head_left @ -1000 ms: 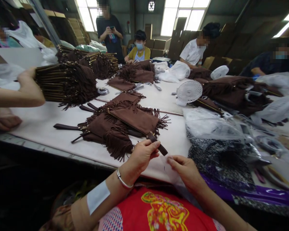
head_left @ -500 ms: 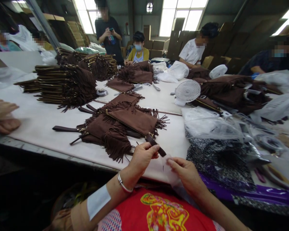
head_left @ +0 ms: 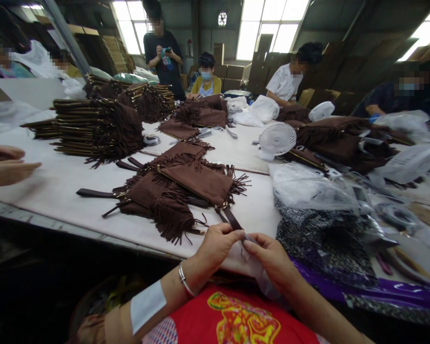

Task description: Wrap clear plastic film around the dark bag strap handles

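Observation:
A brown wrist strap [head_left: 232, 219] runs from the corner of a fringed pouch [head_left: 200, 180] toward me. My left hand [head_left: 218, 242] pinches this strap near its free end. Thumb and fingers of my right hand [head_left: 272, 258] are closed on a thin translucent plastic sleeve [head_left: 258, 276], which hangs down below them. The strap's end meets the mouth of the sleeve between my fingertips; how far in it reaches is hidden. Under the pouch lie more brown fringed pouches [head_left: 150, 193], one with a dark strap [head_left: 95, 193] stretched out to the left.
Tall stacks of brown pouches [head_left: 89, 125] stand at the left back. Another person's hands [head_left: 9, 167] are at the left edge. To the right are a white fan [head_left: 277, 138], clear plastic bags [head_left: 311, 188] and a black-and-white speckled bundle [head_left: 318, 243]. Several people sit or stand beyond the table [head_left: 251, 153].
My hands have come together, bringing the strap's end and the sleeve's mouth to meet. At the left, the other person's hands have lifted and shifted to the right.

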A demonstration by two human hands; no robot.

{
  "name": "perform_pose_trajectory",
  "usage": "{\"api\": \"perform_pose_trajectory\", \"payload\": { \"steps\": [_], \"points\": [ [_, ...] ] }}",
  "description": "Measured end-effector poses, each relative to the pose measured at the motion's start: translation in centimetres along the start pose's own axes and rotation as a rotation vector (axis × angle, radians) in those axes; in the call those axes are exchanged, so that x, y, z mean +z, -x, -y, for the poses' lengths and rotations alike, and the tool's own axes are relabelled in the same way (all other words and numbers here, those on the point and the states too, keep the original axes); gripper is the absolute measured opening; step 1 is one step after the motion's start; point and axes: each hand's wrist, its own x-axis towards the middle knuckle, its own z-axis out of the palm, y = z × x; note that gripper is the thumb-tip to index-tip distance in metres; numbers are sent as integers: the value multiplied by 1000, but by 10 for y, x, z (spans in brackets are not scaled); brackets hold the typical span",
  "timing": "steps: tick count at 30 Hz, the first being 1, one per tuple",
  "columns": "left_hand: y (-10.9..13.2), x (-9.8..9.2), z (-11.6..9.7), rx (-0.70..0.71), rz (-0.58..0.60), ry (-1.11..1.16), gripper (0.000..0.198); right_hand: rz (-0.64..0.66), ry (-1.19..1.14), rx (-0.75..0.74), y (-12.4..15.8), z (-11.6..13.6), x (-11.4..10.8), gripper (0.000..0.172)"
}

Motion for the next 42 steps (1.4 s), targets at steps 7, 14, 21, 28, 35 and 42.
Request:
{"api": "perform_pose_trajectory", "payload": {
  "steps": [7, 14, 21, 28, 35, 42],
  "points": [
    [-25, -16, -3, -428, 48, 521, 40, 32, -100, 71, 6, 17, 2, 31],
    [-67, -9, 0, -404, -127, 721, 12, 45, -91, 170, 17, 6, -2, 33],
    [-63, 7, 17, -274, -89, 679, 7, -135, 190, 142, -18, 14, 7, 34],
    [-51, -9, 4, -287, -5, 540, 11, -70, 24, 173, -59, 24, 20, 31],
    [-64, -18, -2, -421, -106, 509, 36, -50, 107, 115, -49, 12, 17, 39],
    [-67, -6, 1, -375, -159, 467, 7, -164, 189, 98, -53, 18, 19, 35]
  ]
}}
